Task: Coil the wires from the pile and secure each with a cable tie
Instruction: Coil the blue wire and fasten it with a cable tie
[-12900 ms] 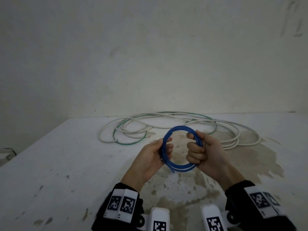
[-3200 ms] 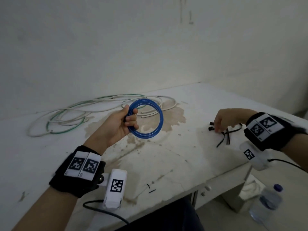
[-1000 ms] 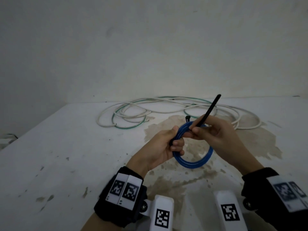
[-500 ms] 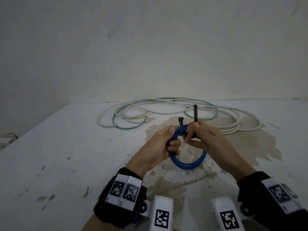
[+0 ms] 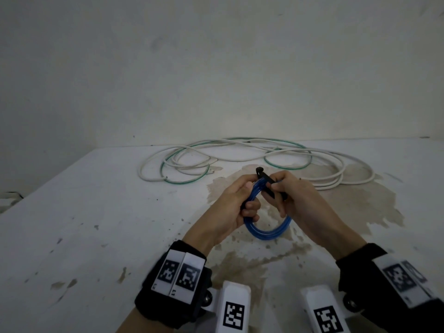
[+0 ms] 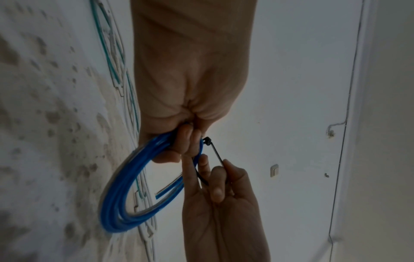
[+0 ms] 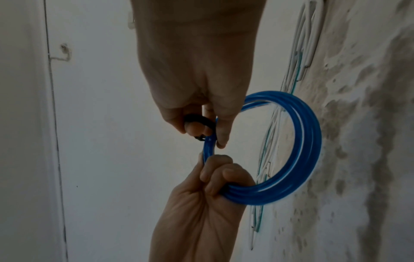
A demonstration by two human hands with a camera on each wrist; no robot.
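Blue coil (image 5: 265,233): held in the air above the stained table (image 5: 96,212), between both hands; several turns are gathered into one ring, with a loose end visible inside it in the left wrist view.
Coil orientation: the ring is stood nearly on edge, its plane roughly upright; being round, no long axis is shown, and the gripped section is at the top.
Cable tie (image 5: 269,182): black, wrapped partly round the coil's top section just beside the left-hand grip; its head (image 6: 207,141) stands free above the coil and the strap slants down from it toward the right hand.
Left hand (image 5: 236,203): clamped round the bundled turns, fingers curled over them.
Right hand (image 5: 295,200): closed on the tie strap, pinched between thumb and fingers.
Step judged: the strap tail is not yet seen threaded through the head.
Risk 1: turns may spring apart if the left-hand grip is relaxed before the tie is locked.
Risk 2: the tail may miss the head, or a turn may be left outside the loop, if the strap is closed unsighted.
Wire pile (image 5: 252,159): white and green wires, lying uncoiled on the table beyond the coil, near the wall.
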